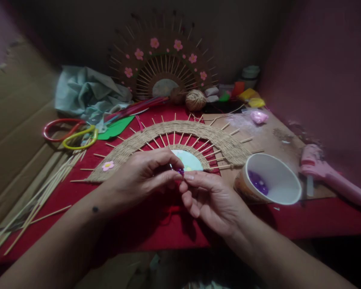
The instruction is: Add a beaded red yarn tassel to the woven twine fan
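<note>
While both hands are pinching a small purple piece (179, 171), it is hovering over the near side of a woven twine fan (174, 129).
As the left hand (152, 170) is gripping it between thumb and forefinger, the right hand (209, 196) is meeting it with a narrow pinch, its other fingers curling loosely; the piece's exact shape is staying hidden. From the fingertips, the fan is arching across twelve o'clock, bearing a pink flower (108, 165) at nine. A paper cup (270, 180) holding purple pieces (258, 182) is standing at three o'clock, with a pink glue gun (319, 166) lying beyond. Scissors (63, 130) are resting at ten, thin sticks (45, 196) are lying toward nine, and a twine ball (195, 100) is sitting at twelve, before a flower-trimmed fan (155, 52).
</note>
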A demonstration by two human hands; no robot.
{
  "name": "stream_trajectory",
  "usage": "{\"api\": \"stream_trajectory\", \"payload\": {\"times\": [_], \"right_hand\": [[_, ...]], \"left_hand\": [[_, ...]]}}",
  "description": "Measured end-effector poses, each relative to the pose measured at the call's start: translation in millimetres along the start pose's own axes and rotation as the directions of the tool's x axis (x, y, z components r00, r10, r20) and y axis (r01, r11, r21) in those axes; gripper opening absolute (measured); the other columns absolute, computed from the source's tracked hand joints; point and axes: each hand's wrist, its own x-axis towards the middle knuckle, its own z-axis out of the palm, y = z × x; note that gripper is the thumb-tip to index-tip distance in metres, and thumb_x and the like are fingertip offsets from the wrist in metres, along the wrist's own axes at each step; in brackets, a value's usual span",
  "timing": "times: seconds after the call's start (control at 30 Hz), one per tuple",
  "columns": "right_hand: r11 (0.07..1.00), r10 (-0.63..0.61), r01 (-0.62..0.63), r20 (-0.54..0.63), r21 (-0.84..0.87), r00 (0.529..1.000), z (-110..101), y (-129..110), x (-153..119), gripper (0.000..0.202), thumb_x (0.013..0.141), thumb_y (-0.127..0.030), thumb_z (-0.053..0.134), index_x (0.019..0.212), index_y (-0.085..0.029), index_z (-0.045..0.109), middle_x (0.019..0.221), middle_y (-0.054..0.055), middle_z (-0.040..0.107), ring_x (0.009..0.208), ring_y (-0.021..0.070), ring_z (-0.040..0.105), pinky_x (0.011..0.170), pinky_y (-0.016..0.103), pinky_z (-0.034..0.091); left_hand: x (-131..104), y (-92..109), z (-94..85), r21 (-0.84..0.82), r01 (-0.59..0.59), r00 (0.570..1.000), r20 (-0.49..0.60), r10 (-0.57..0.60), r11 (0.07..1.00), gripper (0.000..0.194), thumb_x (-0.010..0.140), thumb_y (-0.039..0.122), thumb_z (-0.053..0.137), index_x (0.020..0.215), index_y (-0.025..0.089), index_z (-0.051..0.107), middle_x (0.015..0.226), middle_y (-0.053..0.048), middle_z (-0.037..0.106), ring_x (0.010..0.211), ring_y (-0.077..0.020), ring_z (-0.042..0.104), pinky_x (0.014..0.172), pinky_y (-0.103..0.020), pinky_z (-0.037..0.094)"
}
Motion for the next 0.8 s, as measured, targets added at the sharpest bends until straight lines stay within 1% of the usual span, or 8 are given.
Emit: {"api": "stream_trajectory", "payload": {"times": [0.13,0.27,0.37,0.57,0.7,0.8], "right_hand": [[1.000,-0.002,0.001,-0.043,-0.017,0.999,1.3,-0.6,-1.0,0.005,0.072,-0.011,0.064,0.069,-0.007,0.064,0.058,0.003,0.063,0.039,0.0081,0.055,0.030,0.014,0.041],[0.999,0.010,-0.012,-0.054,-0.046,0.998,2.2,-1.4,-2.2,0.008,0.072,-0.012,0.062,0.065,-0.008,0.062,0.055,0.003,0.062,0.037,0.0086,0.055,0.028,0.014,0.039],[0.997,0.004,-0.008,-0.056,-0.076,0.998,1.9,-1.4,-3.0,0.008,0.071,-0.012,0.061,0.064,-0.009,0.060,0.055,0.003,0.062,0.037,0.0095,0.056,0.027,0.014,0.038],[0.995,-0.033,0.029,-0.037,-0.094,0.999,1.0,-0.4,-4.4,0.007,0.069,-0.016,0.063,0.067,-0.012,0.058,0.055,0.001,0.062,0.038,0.0089,0.055,0.028,0.013,0.038],[0.995,-0.051,0.046,-0.047,-0.093,0.998,1.4,0.0,-4.7,0.007,0.068,-0.016,0.063,0.067,-0.012,0.058,0.057,0.002,0.063,0.039,0.0093,0.056,0.029,0.014,0.039],[0.995,-0.047,0.043,-0.045,-0.088,0.998,1.3,-0.4,-4.3,0.005,0.068,-0.015,0.062,0.068,-0.011,0.059,0.057,0.002,0.063,0.040,0.0093,0.057,0.030,0.014,0.039]], "left_hand": [[0.5,1.6,1.0,0.043,-0.033,0.999,-0.015,0.034,0.999,0.007,0.088,0.018,0.058,0.090,0.015,0.065,0.086,0.000,0.068,0.075,-0.0084,0.062,0.067,-0.017,0.047],[0.3,2.0,2.8,0.088,-0.087,0.996,-0.012,0.088,0.992,0.006,0.087,0.017,0.060,0.090,0.014,0.064,0.086,-0.001,0.068,0.075,-0.0074,0.061,0.068,-0.017,0.045],[0.3,2.3,4.1,0.101,-0.100,0.995,-0.007,0.101,0.990,0.006,0.086,0.014,0.060,0.091,0.014,0.064,0.087,0.000,0.068,0.076,-0.0071,0.061,0.068,-0.016,0.045],[0.3,1.8,4.0,0.069,-0.061,0.998,0.005,0.060,0.996,0.007,0.087,0.016,0.059,0.091,0.015,0.064,0.087,0.000,0.067,0.077,-0.0079,0.062,0.068,-0.017,0.046],[-0.8,0.9,2.6,0.069,-0.027,1.000,0.008,0.027,0.997,0.008,0.088,0.018,0.059,0.093,0.016,0.064,0.089,0.000,0.068,0.078,-0.0078,0.062,0.068,-0.016,0.046],[-1.7,1.0,2.0,0.027,0.025,0.999,0.030,-0.026,0.999,0.008,0.089,0.020,0.057,0.092,0.017,0.064,0.082,0.002,0.068,0.072,-0.0063,0.062,0.064,-0.015,0.046]]}}
